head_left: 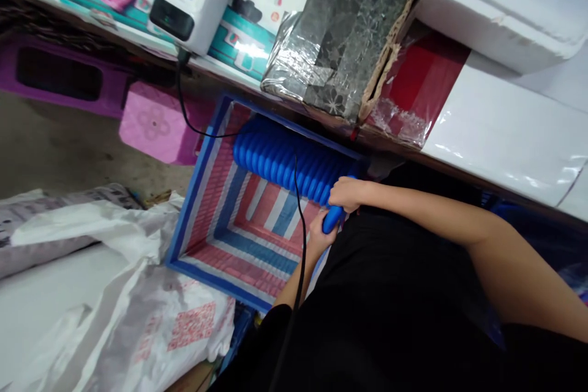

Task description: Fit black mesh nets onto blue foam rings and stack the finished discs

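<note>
A row of matching blue rounded pieces [280, 156], packed edge to edge, lies along the far side of a blue-rimmed basket [186, 208]. At the near end of the row, a single blue rounded piece [331, 219] is between my hands; its exact kind does not show. My left hand [320, 234] grips its lower end from below, fingers partly hidden behind it. My right hand [346, 193] is closed around its upper part, close to the end of the row. A black cable [302, 226] hangs across the view in front of the basket.
Above runs a counter with a white device [195, 0], printed boxes, a taped grey flowered carton [335, 43] and a white foam box [505, 6]. A pink stool [158, 125] stands left of the basket. White printed plastic bags [184, 324] lie at lower left.
</note>
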Tool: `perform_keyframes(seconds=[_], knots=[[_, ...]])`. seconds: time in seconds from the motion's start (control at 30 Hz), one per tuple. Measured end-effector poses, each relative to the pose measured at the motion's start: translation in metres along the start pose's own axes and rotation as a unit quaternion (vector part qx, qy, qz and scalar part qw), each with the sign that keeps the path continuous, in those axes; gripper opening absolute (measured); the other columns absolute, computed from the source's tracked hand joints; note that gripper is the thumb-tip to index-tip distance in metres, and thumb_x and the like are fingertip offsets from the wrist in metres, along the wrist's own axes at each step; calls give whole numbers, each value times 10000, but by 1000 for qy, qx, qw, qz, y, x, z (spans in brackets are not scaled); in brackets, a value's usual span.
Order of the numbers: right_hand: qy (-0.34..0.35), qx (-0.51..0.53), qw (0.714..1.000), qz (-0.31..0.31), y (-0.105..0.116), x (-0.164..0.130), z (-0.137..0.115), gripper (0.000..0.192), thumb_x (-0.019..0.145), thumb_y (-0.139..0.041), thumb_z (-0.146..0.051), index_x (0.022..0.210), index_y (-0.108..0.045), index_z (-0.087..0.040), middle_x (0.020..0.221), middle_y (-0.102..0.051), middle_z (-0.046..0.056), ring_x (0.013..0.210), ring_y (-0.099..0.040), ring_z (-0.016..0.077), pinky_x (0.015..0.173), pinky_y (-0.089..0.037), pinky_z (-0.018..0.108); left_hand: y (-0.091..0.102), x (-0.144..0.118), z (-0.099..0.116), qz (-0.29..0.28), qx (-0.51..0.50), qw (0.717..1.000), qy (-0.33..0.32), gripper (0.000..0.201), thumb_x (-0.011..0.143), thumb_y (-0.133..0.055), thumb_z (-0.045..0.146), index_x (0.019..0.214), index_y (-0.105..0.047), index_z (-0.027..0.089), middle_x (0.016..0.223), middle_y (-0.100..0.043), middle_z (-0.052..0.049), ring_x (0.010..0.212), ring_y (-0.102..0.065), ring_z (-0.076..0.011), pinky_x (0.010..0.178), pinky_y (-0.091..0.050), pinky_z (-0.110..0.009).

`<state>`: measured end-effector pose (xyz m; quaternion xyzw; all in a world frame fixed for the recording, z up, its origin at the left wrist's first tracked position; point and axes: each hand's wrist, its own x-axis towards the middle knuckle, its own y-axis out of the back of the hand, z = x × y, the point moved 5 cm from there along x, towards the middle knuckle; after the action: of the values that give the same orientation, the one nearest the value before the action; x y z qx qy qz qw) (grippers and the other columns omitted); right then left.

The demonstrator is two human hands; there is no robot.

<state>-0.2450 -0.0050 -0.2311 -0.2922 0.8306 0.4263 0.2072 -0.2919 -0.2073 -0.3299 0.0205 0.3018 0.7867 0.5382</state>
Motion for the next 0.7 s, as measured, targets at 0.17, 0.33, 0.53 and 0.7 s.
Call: perform_keyframes(seconds=[0.17,0.33,0.53,0.7], knots=[[5,-25,1000,8,-11,-6,-3,197,892,-653,-159,1018,-803,-176,1064,-790,138,1032,-749,297,844,-500,365,-8,-2,14,-61,-4,998,-9,355,798,-685,217,1152,-671,209,1122,-763,-128,1068,-736,-340,996,-589,-512],[4,-28,999,29,-18,-10,-4,194,897,-654,-170,1024,-801,-162,1081,-790,140,1045,-746,313,869,-487,392,-11,-5,23,-91,-11,996,-18,371,839,-682,263,1207,-683,217,1307,-721,-134,1250,-677,-336,1094,-545,-506],[2,-22,999,38,-27,-2,2,169,879,-669,-174,985,-800,-175,1066,-792,132,1030,-743,293,869,-475,380,-19,-2,12,-96,-33,994,29,460,772,-700,209,1232,-698,198,1344,-730,-119,1299,-660,-341,1144,-512,-508],[-29,-21,999,19,-42,27,7,170,889,-680,-158,1017,-792,-155,1084,-793,145,1046,-745,282,879,-487,373,-29,8,-9,-105,-23,992,63,321,769,-592,160,1077,-682,172,1088,-773,-97,985,-728,-277,943,-593,-442]])
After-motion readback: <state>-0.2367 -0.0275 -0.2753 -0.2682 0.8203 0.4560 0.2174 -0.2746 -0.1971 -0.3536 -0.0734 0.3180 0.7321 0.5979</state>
